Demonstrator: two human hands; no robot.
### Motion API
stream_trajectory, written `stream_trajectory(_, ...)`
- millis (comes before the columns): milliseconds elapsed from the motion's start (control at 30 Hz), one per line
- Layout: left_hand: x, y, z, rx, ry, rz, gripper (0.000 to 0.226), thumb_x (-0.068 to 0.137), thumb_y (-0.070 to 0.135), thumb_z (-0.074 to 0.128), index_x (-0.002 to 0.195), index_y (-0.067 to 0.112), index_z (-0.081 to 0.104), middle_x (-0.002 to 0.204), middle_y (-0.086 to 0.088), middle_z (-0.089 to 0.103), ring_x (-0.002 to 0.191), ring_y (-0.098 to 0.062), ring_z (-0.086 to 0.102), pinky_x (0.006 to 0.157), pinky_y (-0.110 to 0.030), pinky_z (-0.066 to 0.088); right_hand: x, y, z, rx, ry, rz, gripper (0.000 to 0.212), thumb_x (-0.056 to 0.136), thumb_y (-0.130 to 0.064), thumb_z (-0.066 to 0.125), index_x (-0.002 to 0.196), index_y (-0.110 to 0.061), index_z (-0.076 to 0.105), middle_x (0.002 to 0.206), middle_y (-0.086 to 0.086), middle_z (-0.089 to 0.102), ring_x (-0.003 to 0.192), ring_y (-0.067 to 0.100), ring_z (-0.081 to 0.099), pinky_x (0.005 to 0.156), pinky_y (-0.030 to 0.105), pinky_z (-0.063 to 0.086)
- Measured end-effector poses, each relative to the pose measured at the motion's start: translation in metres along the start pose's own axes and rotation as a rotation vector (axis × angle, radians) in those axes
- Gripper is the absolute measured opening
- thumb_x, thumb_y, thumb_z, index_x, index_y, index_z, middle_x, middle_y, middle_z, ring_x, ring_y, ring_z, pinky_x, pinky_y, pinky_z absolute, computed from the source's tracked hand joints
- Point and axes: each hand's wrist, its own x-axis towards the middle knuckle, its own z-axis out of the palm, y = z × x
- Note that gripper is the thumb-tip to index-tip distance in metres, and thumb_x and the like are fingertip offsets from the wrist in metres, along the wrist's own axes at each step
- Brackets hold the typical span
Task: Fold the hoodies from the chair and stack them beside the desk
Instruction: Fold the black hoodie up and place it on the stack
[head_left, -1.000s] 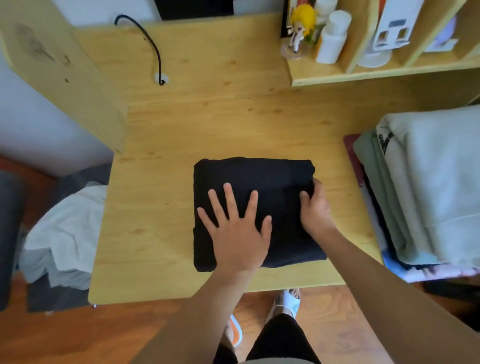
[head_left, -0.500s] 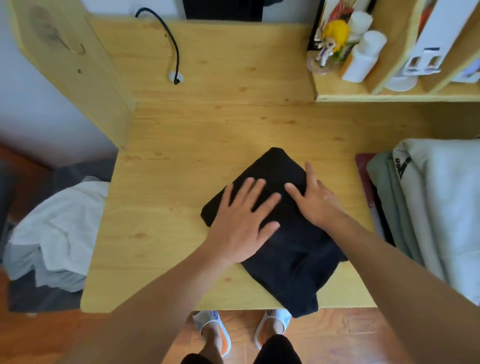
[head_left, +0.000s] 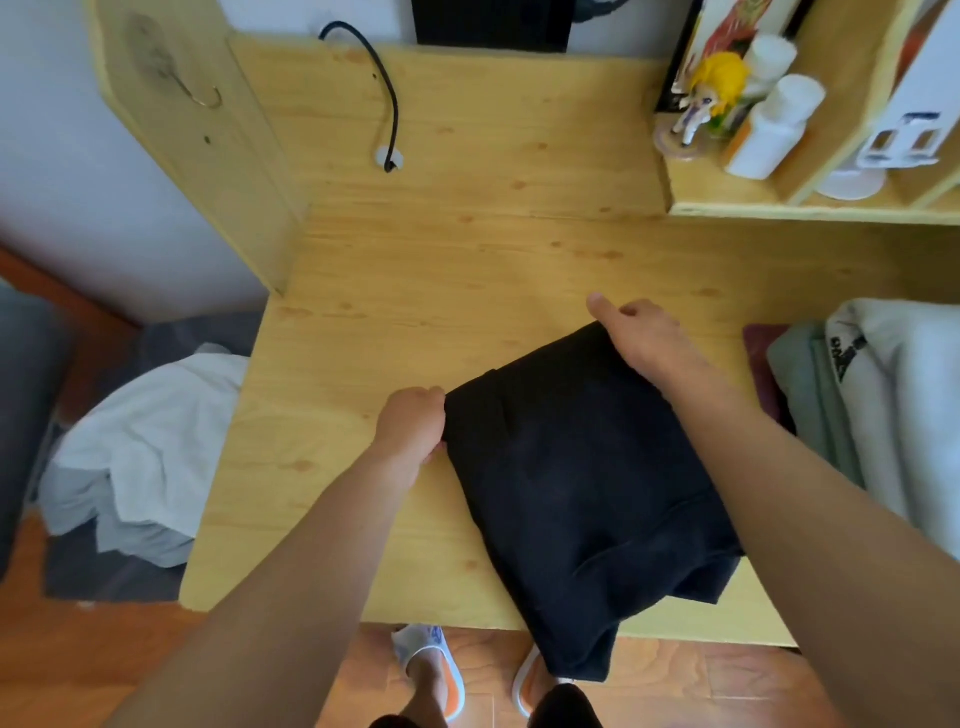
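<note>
Gripping the folded black hoodie (head_left: 582, 478), your left hand (head_left: 413, 428) curls round its left corner and your right hand (head_left: 641, 338) clasps the far corner, thumb stretched out. Its soft, matte fabric forms a thick skewed rectangle on the pale grained wooden desk (head_left: 467, 270), one corner overhanging the near edge. Rumpled white and grey garments (head_left: 135, 457) lie heaped left; folded pale clothes (head_left: 893, 405) are stacked right.

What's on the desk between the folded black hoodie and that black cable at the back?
Nothing: in the head view, only bare wood of the desk separates the black hoodie from the black cable.
</note>
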Motion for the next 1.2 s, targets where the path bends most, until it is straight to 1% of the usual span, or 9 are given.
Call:
stream_trajectory(200,0.009,-0.018,-0.005,0.093,0.225,0.141,0.037,0.104,0.019,0.039,0.068,0.01,0.043,0.069,-0.01,0.053,0.057,-0.024,0.049,0.057,-0.031,0.042,0.022,0.001,0.021,0.002,0.13,-0.02,0.027,0.096,-0.032,0.054,0.109,-0.012,0.066,0.108,0.01,0.066,0.091,0.026,0.062,0.079,0.036,0.057)
stream_trajectory(333,0.019,-0.034,0.001,-0.113,0.222,-0.027,0.031,0.103,0.014,0.037,0.086,0.001,0.059,0.087,-0.018,0.061,0.07,-0.031,0.058,0.066,-0.039,0.049,0.013,0.026,0.026,0.212,0.263,-0.037,0.027,0.099,-0.032,0.051,0.114,-0.015,0.067,0.085,-0.002,0.061,0.073,0.013,0.057,0.067,0.028,0.051)
stream_trajectory(400,0.007,-0.022,0.009,0.095,0.365,0.082,0.027,0.103,0.015,0.039,0.11,-0.002,0.059,0.108,-0.018,0.061,0.092,-0.035,0.061,0.074,-0.041,0.048,0.004,0.028,0.026,0.183,0.284,-0.07,0.032,0.101,-0.037,0.049,0.119,-0.015,0.064,0.088,-0.001,0.06,0.068,0.008,0.051,0.058,0.024,0.041)
stream_trajectory(533,-0.052,-0.004,0.062,0.622,0.596,0.704,0.048,0.1,0.037,0.044,0.143,0.016,0.049,0.151,-0.018,0.042,0.138,-0.04,0.039,0.113,-0.054,0.034,-0.019,0.039,0.018,0.05,0.29,-0.154,0.053,0.101,-0.053,0.041,0.141,-0.02,0.046,0.134,0.011,0.056,0.103,0.025,0.058,0.08,0.033,0.043)
stream_trajectory(667,-0.09,-0.064,0.124,0.887,0.339,0.71,0.068,0.103,0.053,0.036,0.163,0.03,0.014,0.17,-0.017,0.009,0.157,-0.039,0.0,0.124,-0.062,0.007,-0.062,0.088,0.026,-0.107,0.214,-0.218,0.06,0.101,-0.06,0.035,0.148,-0.024,0.033,0.131,0.013,0.06,0.116,0.036,0.059,0.091,0.043,0.048)
stream_trajectory(833,-0.066,-0.092,0.121,1.085,0.218,0.926,0.067,0.103,0.054,0.035,0.162,0.038,0.01,0.17,-0.018,0.001,0.157,-0.037,-0.008,0.123,-0.062,0.003,-0.082,0.15,0.046,-0.1,0.302,-0.101,0.04,0.105,-0.045,0.036,0.131,-0.015,0.042,0.11,0.021,0.068,0.096,0.045,0.063,0.073,0.041,0.041)
stream_trajectory(967,-0.036,-0.061,0.111,1.183,0.143,1.125,0.065,0.104,0.053,0.035,0.162,0.04,0.011,0.171,-0.014,0.004,0.157,-0.036,-0.003,0.123,-0.061,0.006,-0.086,0.148,0.057,-0.101,0.405,0.026,0.054,0.105,-0.043,0.036,0.151,-0.017,0.027,0.136,0.019,0.051,0.114,0.047,0.054,0.089,0.049,0.044)
stream_trajectory(1100,-0.037,-0.064,0.114,1.173,0.196,1.091,0.062,0.105,0.054,0.035,0.161,0.042,0.012,0.171,-0.012,0.006,0.157,-0.036,-0.001,0.122,-0.064,0.006,-0.082,0.101,0.032,-0.312,0.709,-0.401,0.061,0.103,-0.031,0.045,0.158,-0.017,0.023,0.162,0.017,0.02,0.147,0.041,0.02,0.118,0.055,0.023)
stream_trajectory(1200,-0.041,-0.07,0.113,1.199,0.223,1.056,0.061,0.105,0.057,0.033,0.161,0.045,0.013,0.171,-0.008,0.006,0.157,-0.035,-0.003,0.12,-0.068,0.007,-0.062,0.092,0.042,-0.487,0.548,-0.523,0.058,0.107,-0.045,0.025,0.16,-0.025,0.018,0.168,0.009,0.007,0.154,0.035,-0.002,0.124,0.055,0.008)
